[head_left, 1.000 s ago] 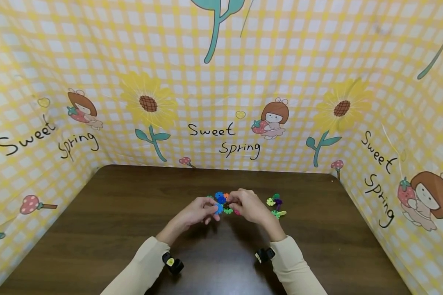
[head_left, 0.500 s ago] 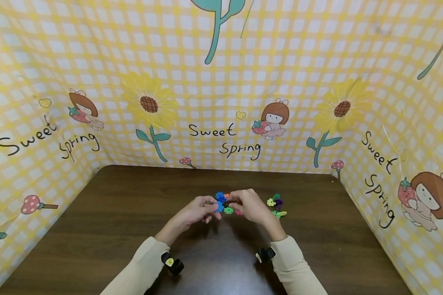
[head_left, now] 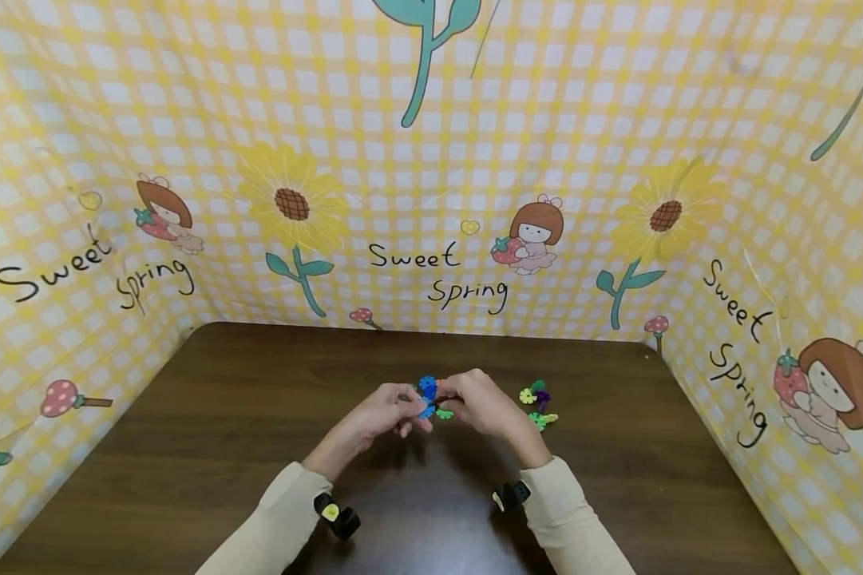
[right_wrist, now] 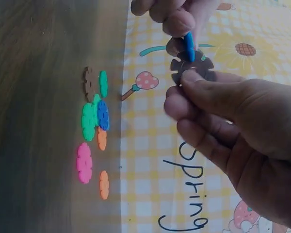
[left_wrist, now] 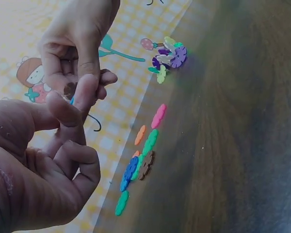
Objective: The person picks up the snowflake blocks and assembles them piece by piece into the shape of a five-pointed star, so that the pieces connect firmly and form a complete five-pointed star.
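Note:
Over the middle of the table, my left hand (head_left: 377,417) pinches a blue snowflake disc (right_wrist: 189,47), seen edge-on in the right wrist view. My right hand (head_left: 487,406) grips a dark brown snowflake disc (right_wrist: 202,67) between thumb and fingers. The two discs meet at their notched edges, the blue one crosswise to the brown; how deep they join cannot be told. Loose discs lie beyond the hands, among them a blue (right_wrist: 103,115), a green (right_wrist: 88,122), a pink (right_wrist: 84,162) and another brown one (right_wrist: 88,83).
To the right on the brown table (head_left: 223,479) sits a cluster of joined discs in purple (left_wrist: 178,57), green and yellow. Orange discs (right_wrist: 104,184) lie near the table's far edge. A checked cloth (head_left: 417,176) rises behind and at both sides.
My right hand has shifted slightly left, closer to my left hand, and now covers the pink disc in the head view. The left hand has barely moved.

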Demonstrator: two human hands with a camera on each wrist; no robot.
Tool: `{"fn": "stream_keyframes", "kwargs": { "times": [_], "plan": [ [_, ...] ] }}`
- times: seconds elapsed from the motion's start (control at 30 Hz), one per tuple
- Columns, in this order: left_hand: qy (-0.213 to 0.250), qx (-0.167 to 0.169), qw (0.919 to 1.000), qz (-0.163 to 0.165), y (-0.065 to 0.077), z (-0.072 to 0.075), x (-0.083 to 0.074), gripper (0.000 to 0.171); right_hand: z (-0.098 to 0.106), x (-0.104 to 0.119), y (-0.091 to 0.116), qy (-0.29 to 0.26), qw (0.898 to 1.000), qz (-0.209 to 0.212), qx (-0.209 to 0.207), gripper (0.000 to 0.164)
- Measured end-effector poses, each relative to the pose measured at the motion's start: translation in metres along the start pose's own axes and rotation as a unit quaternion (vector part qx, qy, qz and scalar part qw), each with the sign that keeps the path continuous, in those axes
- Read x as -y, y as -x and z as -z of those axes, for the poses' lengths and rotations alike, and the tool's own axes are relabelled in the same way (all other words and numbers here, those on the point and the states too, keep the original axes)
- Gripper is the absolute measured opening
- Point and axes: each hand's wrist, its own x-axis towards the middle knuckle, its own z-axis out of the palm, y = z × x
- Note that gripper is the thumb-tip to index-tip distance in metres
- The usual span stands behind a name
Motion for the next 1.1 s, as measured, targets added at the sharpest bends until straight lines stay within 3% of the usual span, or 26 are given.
{"fn": "stream_keyframes", "kwargs": {
  "times": [0.17, 0.33, 0.5, 0.73, 0.93, 1.1],
  "plan": [
    [0.015, -0.019, 0.9996, -0.017, -0.001, -0.001, -0.003, 0.015, -0.005, -0.009, -0.003, -0.052, 0.998, -0.013, -0.036, 0.008],
    [-0.010, 0.021, 0.9996, -0.016, -0.001, -0.002, -0.004, 0.018, -0.008, -0.017, -0.003, -0.101, 0.994, -0.035, -0.020, 0.008],
    [-0.030, 0.047, 0.9984, -0.011, -0.001, -0.003, -0.002, 0.023, -0.009, -0.028, 0.000, -0.071, 0.996, -0.061, 0.009, 0.016],
    [-0.028, 0.047, 0.9985, -0.009, 0.003, -0.001, -0.005, 0.023, -0.010, -0.041, 0.007, -0.030, 0.994, -0.099, 0.038, 0.035],
    [-0.041, 0.042, 0.9982, -0.012, 0.005, 0.001, -0.002, 0.024, -0.016, -0.048, 0.011, 0.023, 0.985, -0.159, 0.064, 0.034],
    [-0.045, 0.015, 0.9987, -0.018, 0.004, 0.003, 0.002, 0.025, -0.020, -0.051, 0.013, 0.044, 0.981, -0.174, 0.071, 0.026]
  ]
}}
